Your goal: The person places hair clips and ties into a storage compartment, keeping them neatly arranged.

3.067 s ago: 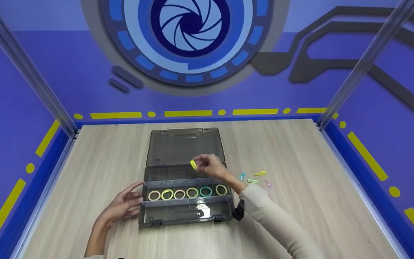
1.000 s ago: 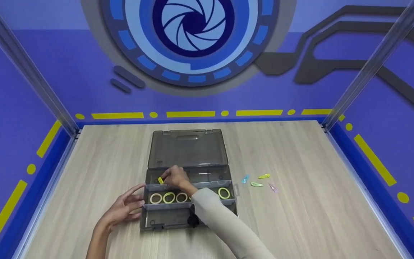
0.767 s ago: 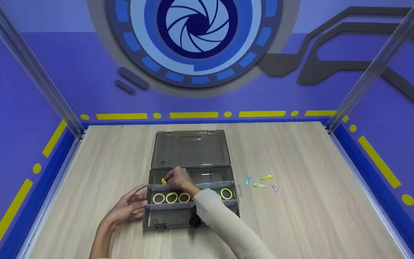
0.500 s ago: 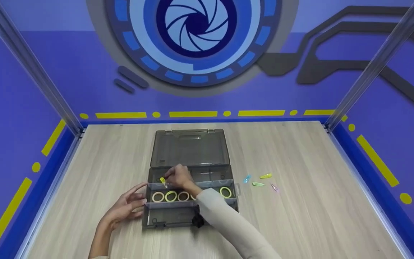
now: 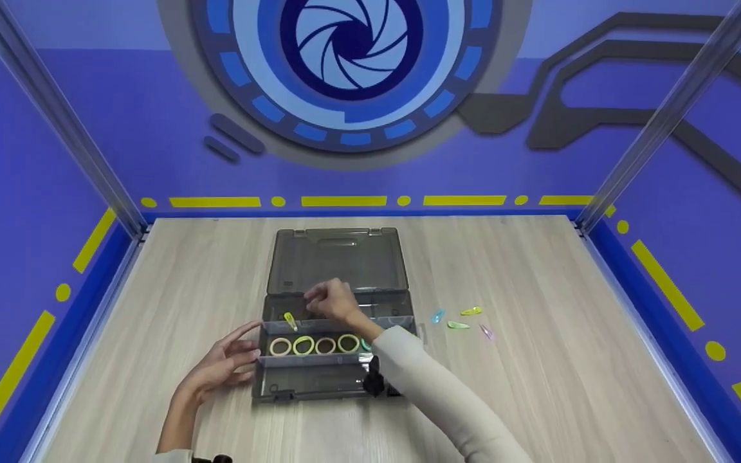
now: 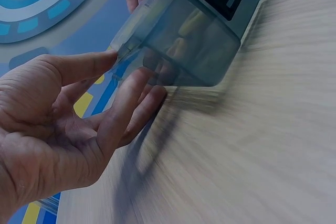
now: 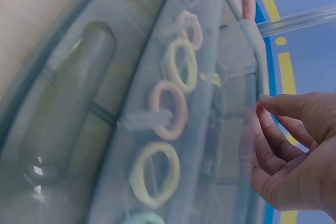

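Observation:
A smoky clear plastic storage box [image 5: 309, 379] lies with its lid [image 5: 338, 260] laid back. My left hand [image 5: 213, 372] touches the box's left end; in the left wrist view the thumb meets the top edge and the fairly straight fingers lie against the side wall. Over the back compartment hovers my right hand [image 5: 333, 301], loosely bent and holding nothing. A yellow hair clip [image 5: 290, 321] stands tilted at the left of that compartment, by the divider. Several hair ties, among them a pink one [image 7: 168, 109] and a yellow one [image 7: 155, 174], form a row in the middle compartment.
On the table right of the box lie a blue hair clip [image 5: 438, 316], a yellow-and-clear patterned hair clip [image 5: 471, 310], a green hair clip [image 5: 458, 325] and a pink hair clip [image 5: 486, 332]. Blue printed panels wall in the wooden table [image 5: 525, 270] at the back and sides.
My right hand has carried the yellow hair clip left to the back compartment, let it go there and drawn back to the right. My left hand has stayed at the box's left end.

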`<state>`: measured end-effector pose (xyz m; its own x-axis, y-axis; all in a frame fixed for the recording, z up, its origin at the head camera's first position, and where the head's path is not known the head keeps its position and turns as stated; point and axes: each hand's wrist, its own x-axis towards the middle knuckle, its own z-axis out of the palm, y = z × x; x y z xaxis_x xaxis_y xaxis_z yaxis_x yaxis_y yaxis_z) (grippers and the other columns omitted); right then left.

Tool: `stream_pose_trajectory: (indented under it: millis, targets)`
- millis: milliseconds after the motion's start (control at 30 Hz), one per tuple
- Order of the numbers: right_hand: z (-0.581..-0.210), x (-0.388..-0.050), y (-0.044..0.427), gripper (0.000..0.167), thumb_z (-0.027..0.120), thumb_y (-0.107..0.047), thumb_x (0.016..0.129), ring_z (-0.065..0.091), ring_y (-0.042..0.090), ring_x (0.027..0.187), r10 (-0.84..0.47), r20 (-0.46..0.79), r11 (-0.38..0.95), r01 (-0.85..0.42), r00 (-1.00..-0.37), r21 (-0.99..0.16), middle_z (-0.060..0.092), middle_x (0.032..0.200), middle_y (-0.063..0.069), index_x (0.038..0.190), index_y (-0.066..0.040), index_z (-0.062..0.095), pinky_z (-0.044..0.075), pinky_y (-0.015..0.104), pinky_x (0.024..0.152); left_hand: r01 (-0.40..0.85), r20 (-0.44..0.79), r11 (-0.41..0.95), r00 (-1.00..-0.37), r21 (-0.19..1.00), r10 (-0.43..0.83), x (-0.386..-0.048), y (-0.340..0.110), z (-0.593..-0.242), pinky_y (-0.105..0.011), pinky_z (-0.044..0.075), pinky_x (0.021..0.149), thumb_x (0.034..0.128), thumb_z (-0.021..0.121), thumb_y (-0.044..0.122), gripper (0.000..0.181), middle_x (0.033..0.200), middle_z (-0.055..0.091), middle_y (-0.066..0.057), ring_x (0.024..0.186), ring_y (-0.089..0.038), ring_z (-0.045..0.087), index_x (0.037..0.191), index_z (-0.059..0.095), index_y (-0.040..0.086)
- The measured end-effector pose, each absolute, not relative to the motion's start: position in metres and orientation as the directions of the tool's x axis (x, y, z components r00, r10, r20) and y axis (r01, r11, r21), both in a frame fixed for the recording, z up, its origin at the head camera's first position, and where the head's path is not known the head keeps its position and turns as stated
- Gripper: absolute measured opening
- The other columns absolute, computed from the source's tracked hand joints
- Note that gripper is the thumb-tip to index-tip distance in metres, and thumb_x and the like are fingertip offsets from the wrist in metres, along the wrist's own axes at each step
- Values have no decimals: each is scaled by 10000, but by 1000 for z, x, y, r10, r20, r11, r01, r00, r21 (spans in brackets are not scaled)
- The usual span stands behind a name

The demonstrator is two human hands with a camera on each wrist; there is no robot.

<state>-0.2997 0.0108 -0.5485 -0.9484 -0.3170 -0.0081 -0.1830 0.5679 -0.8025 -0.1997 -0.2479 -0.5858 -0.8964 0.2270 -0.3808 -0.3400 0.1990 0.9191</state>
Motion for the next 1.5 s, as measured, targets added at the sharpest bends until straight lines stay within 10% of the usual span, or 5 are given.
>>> stream_pose_trajectory:
  millis: [733,1500]
  targets:
    - [-519,-314,117,225,644,79,847,740,379,849,-428,145,592,-398,-892,-701,756,917,247,1050,103,736,610,466,790,-330,-374,228,-907,916,194,-199,-253,-585,-368,586,863,1005,660,219,701,1477,428,-250,1232,-290,588,1615,315,214]
    - [-505,-284,222,171,669,26,929,733,323,777,-325,144,616,-324,-935,-718,752,895,204,1084,45,741,577,290,662,-327,-368,199,-903,924,224,-198,-249,-585,-360,589,858,984,690,237,729,1384,455,-201,1134,-227,618,1609,318,180]
